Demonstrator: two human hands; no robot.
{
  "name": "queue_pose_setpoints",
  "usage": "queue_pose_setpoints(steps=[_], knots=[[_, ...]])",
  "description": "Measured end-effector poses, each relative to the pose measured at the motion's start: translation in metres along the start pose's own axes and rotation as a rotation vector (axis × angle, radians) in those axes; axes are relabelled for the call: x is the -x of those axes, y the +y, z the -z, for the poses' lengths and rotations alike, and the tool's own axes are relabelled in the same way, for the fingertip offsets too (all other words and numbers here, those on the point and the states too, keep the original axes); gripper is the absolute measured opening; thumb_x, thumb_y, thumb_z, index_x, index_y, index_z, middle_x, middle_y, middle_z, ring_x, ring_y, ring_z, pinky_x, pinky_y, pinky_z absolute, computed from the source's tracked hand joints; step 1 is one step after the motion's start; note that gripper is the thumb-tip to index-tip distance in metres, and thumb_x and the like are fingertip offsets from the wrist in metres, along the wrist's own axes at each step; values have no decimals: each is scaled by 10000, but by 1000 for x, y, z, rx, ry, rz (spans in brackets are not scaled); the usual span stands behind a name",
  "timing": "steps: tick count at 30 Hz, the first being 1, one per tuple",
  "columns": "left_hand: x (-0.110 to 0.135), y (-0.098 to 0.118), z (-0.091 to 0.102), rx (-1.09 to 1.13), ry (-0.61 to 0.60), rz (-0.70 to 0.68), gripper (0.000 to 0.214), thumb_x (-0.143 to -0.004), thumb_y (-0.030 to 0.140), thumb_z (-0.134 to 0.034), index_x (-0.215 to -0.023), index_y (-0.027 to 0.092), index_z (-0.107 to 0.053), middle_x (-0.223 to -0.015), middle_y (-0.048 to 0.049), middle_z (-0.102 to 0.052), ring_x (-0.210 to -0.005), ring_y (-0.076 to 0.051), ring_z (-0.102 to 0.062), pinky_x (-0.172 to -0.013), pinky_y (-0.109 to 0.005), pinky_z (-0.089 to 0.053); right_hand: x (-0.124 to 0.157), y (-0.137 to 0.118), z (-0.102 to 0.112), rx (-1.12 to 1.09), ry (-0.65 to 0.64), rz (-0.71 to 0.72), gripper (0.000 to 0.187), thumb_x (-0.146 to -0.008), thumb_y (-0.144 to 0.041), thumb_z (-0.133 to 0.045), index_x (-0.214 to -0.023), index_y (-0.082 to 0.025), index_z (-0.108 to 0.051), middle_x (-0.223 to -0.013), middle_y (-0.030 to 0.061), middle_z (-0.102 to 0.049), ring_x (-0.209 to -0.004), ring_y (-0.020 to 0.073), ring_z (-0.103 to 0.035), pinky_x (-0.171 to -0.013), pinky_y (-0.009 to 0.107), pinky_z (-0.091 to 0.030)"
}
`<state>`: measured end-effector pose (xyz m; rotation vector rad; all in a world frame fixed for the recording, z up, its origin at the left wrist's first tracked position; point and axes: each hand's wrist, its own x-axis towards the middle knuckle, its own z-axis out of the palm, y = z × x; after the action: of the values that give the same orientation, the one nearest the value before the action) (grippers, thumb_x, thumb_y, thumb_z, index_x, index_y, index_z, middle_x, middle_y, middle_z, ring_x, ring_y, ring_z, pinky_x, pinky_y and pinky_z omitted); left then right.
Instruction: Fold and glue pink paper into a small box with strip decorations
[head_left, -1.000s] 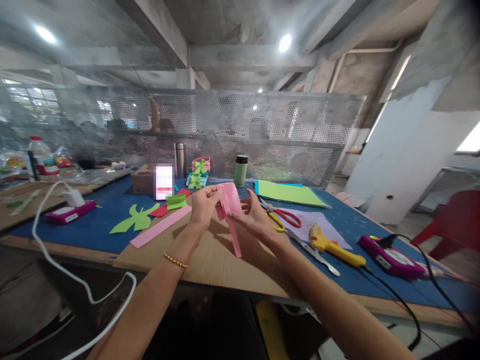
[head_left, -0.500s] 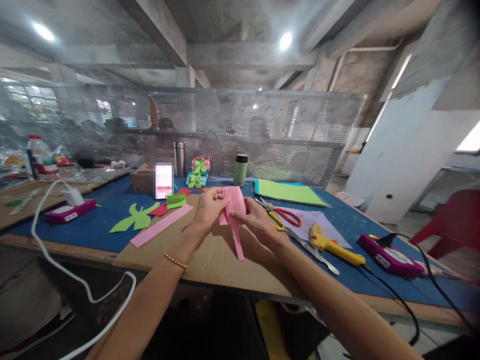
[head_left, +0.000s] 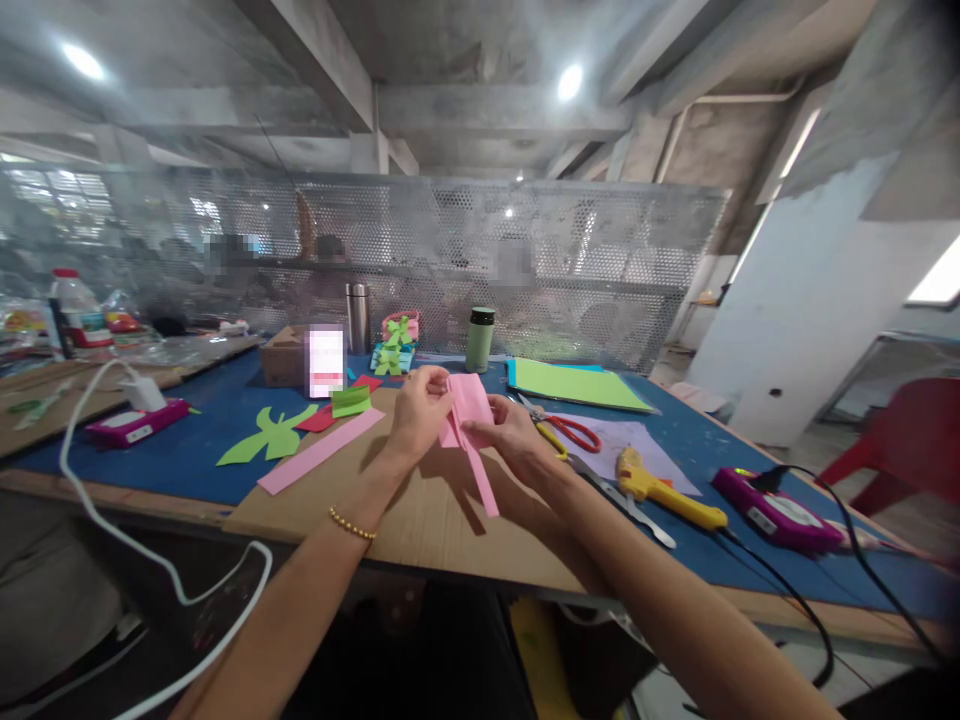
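A folded pink paper piece [head_left: 469, 400] is held above the brown cardboard sheet [head_left: 420, 525], with a narrow pink tail hanging down to the right. My left hand [head_left: 418, 415] pinches its left side with closed fingers. My right hand [head_left: 510, 435] grips its right side, thumb pressed on the paper. A long pink paper strip [head_left: 322, 450] lies on the table to the left of my hands. A gold bead bracelet sits on my left wrist.
Red-and-yellow scissors [head_left: 564, 432], a yellow glue gun [head_left: 664, 490] with a black cord and a magenta device [head_left: 776, 510] lie to the right. Green paper cutouts [head_left: 270, 435], a green sheet [head_left: 577, 385], a steel flask [head_left: 358, 318] and a green cup [head_left: 480, 340] sit farther back. A white cable [head_left: 150, 560] loops at left. People sit behind the mesh screen.
My hands have drawn closer together on the pink paper and dropped slightly. The right hand's fingers, apart before, now close on the paper, and the hanging tail swings rightward.
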<state>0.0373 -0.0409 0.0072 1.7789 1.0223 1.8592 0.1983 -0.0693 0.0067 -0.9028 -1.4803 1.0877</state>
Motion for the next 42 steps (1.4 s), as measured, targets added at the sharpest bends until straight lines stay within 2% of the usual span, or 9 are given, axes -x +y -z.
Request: queue_pose_setpoints(steps=[4, 8, 19, 23, 26, 29, 33, 37, 42], knots=[[5, 3, 2, -100, -141, -194, 298, -800, 2, -523, -952, 168, -718, -1051, -83, -606, -935, -171, -641, -843, -319, -570, 4, -10, 4, -50, 5, -40, 395, -595, -224, -795, -962, -149, -672, -923, 56, -726, -756, 159, -644, -713, 294, -512], [9, 5, 4, -247, -219, -332, 363, -799, -16, -535, -1018, 190, -740, -1145, -88, -617, -1089, -214, -602, -1007, -411, -509, 5, -13, 8, -125, -4, -85, 375, -594, -249, -806, -925, -139, -668, -868, 49, -714, -709, 158, -644, -690, 304, -515], [8, 6, 8, -421, -358, -603, 200, -887, 113, -614, -960, 224, -764, -1246, -96, -675, -1212, -275, -555, -1028, -528, -432, 4, -18, 15, -207, -131, -199, 446, -576, -285, -857, -958, -138, -679, -859, 74, -743, -675, 169, -675, -643, 284, -536], [8, 4, 7, -319, -352, -534, 216, -896, 124, -604, -983, 241, -763, -1115, -76, -745, -1152, -250, -619, -1027, -486, -430, 2, -18, 20, -70, -111, -149, 432, -721, -530, -767, -875, -139, -665, -745, 54, -698, -576, 130, -615, -552, 250, -491], [7, 5, 10, -261, -323, -413, 217, -886, 135, -603, -942, 257, -773, -1000, -53, -774, -1055, -238, -667, -1011, -458, -442, -3, -14, 26, 144, 100, -45, 516, -824, -667, -593, -888, -157, -641, -647, 31, -634, -531, 139, -576, -505, 259, -455], [7, 9, 13, -205, -269, -253, 194, -846, 149, -628, -878, 255, -787, -897, -42, -782, -911, -227, -691, -911, -387, -492, -6, -14, 31, 441, 284, 222, 470, -871, -619, -544, -947, -170, -660, -814, 68, -680, -690, 173, -613, -608, 286, -478], [9, 13, 13, -75, -239, -78, 192, -821, 166, -621, -863, 230, -797, -842, -33, -782, -778, -203, -694, -740, -294, -510, 1, -21, 29, 601, 193, 460, 325, -895, -471, -549, -977, -196, -701, -1001, 74, -703, -873, 193, -619, -780, 312, -475], [9, 10, 11, -115, -250, -111, 221, -795, 140, -622, -863, 240, -807, -850, -31, -789, -776, -202, -700, -743, -286, -499, 5, -22, 24, 567, 81, 446, 255, -878, -403, -572, -909, -198, -721, -919, 52, -714, -864, 191, -615, -782, 305, -456], [9, 11, 12, -148, -281, -173, 230, -794, 138, -629, -864, 258, -812, -842, -31, -790, -759, -201, -693, -742, -284, -485, 2, -17, 27, 483, 60, 367, 239, -844, -398, -613, -843, -186, -723, -814, 25, -700, -751, 166, -585, -690, 280, -429]])
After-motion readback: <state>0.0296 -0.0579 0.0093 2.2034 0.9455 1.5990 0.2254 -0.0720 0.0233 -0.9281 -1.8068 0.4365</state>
